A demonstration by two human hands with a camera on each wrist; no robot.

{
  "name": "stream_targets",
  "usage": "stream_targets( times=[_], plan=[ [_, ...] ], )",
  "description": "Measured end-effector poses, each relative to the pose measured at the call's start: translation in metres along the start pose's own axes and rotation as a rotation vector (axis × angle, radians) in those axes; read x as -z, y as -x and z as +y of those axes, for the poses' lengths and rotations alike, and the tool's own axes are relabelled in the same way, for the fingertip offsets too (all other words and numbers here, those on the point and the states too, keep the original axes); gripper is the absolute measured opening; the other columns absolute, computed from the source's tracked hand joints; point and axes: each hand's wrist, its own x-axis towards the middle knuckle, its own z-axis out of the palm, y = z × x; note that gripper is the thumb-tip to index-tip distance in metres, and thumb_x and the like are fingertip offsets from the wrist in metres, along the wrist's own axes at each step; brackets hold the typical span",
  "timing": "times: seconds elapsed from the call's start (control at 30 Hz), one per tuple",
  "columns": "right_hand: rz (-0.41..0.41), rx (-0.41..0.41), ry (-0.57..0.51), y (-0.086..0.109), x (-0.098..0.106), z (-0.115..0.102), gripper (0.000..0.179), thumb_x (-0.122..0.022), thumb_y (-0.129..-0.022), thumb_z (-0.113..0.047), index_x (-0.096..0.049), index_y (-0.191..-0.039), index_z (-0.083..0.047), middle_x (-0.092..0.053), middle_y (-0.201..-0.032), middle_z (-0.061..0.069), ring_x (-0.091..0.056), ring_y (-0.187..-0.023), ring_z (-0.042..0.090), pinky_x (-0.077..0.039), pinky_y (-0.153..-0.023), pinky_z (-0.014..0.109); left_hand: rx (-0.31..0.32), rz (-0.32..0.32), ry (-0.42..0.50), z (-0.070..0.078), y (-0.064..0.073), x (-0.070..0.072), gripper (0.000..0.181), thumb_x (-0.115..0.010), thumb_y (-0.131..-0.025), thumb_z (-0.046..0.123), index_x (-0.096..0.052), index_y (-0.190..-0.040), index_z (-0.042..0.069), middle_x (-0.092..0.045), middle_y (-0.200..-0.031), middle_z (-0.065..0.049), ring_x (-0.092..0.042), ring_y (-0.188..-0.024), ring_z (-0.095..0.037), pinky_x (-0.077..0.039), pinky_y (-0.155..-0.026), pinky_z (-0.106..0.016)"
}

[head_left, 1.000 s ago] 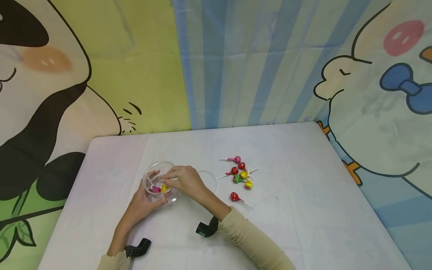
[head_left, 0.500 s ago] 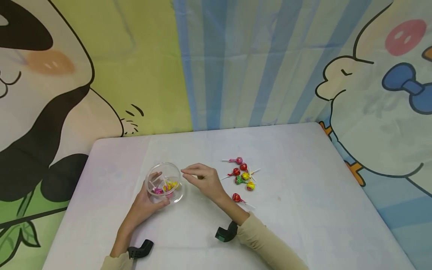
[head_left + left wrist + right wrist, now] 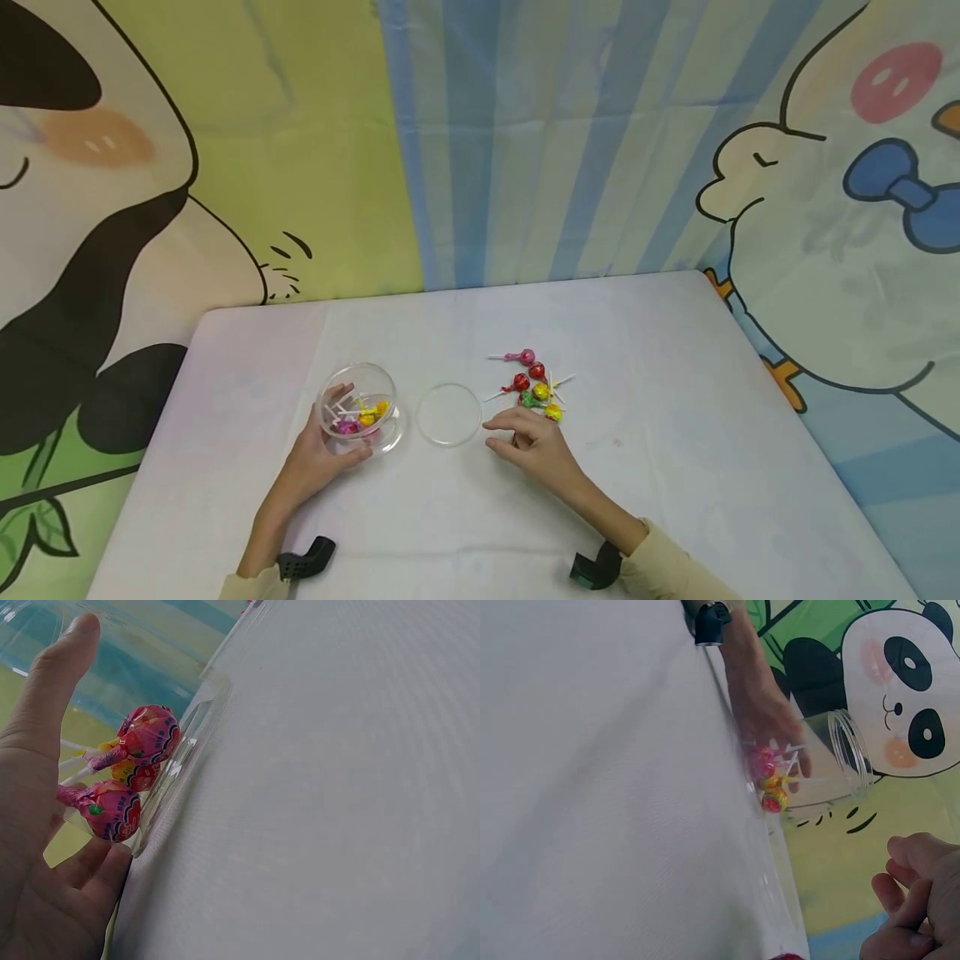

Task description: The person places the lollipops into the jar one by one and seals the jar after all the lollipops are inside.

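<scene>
My left hand [image 3: 315,458] grips a clear plastic jar [image 3: 358,365] around its side at the left of the table. Inside the jar lie several wrapped lollipops [image 3: 366,418], pink and yellow ones with white sticks; in the left wrist view, pink lollipops [image 3: 150,735] show through the wall close to my thumb. My right hand [image 3: 543,454] hangs over the table at the near side of a loose group of lollipops [image 3: 527,383]. Its thumb and index finger are apart, with nothing seen between them. The red lollipop nearest me is hidden behind this hand.
A clear round lid [image 3: 450,414] lies flat on the white-covered table [image 3: 420,517] between the jar and my right hand. Beyond the table's far edge hangs a cartoon-printed curtain [image 3: 510,150]. Each wrist wears a black camera mount [image 3: 596,568].
My right hand has drawn back from the jar's mouth and moved right to the loose lollipops. Another yellow lollipop now shows in the jar. My left hand has kept its grip.
</scene>
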Motion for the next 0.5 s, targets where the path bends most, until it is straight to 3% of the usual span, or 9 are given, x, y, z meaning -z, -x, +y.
stream_targets(
  times=[0.13, 0.27, 0.37, 0.5],
  plan=[
    [0.013, -0.01, 0.028, 0.018, 0.01, 0.017, 0.021, -0.076, -0.076, 0.004, -0.073, -0.096, -0.002, -0.07, -0.092, 0.014, -0.04, -0.055, 0.013, -0.031, -0.05, 0.011, 0.003, 0.0, -0.011, -0.001, 0.001, 0.0, 0.101, -0.088, -0.069, 0.019, -0.026, -0.149, 0.028, -0.04, -0.153, -0.004, -0.036, -0.139, -0.024, -0.019, -0.102, -0.005],
    [0.036, -0.076, 0.043, 0.034, 0.02, 0.042, 0.023, -0.077, -0.078, 0.0, -0.073, -0.1, -0.003, -0.071, -0.097, 0.014, -0.037, -0.055, 0.006, -0.031, -0.047, 0.015, -0.001, -0.005, -0.019, -0.002, 0.0, 0.0, 0.101, -0.087, -0.07, 0.021, -0.026, -0.149, 0.029, -0.039, -0.153, -0.004, -0.036, -0.14, -0.019, -0.021, -0.103, -0.006],
    [0.058, -0.148, 0.065, 0.043, 0.03, 0.052, 0.024, -0.078, -0.079, -0.007, -0.073, -0.103, -0.006, -0.071, -0.102, 0.009, -0.03, -0.053, 0.0, -0.029, -0.045, 0.017, 0.015, -0.013, -0.019, -0.003, 0.0, 0.0, 0.101, -0.087, -0.07, 0.022, -0.025, -0.15, 0.029, -0.039, -0.153, -0.004, -0.035, -0.141, -0.02, -0.025, -0.108, -0.018],
    [0.071, -0.2, 0.114, 0.053, 0.042, 0.056, 0.027, -0.078, -0.08, -0.011, -0.072, -0.106, -0.008, -0.07, -0.103, 0.002, -0.027, -0.05, -0.003, -0.029, -0.043, 0.018, 0.029, -0.024, -0.013, -0.002, -0.002, 0.0, 0.101, -0.087, -0.071, 0.022, -0.025, -0.15, 0.029, -0.038, -0.154, -0.005, -0.034, -0.141, -0.027, -0.027, -0.112, -0.043]
  ],
)
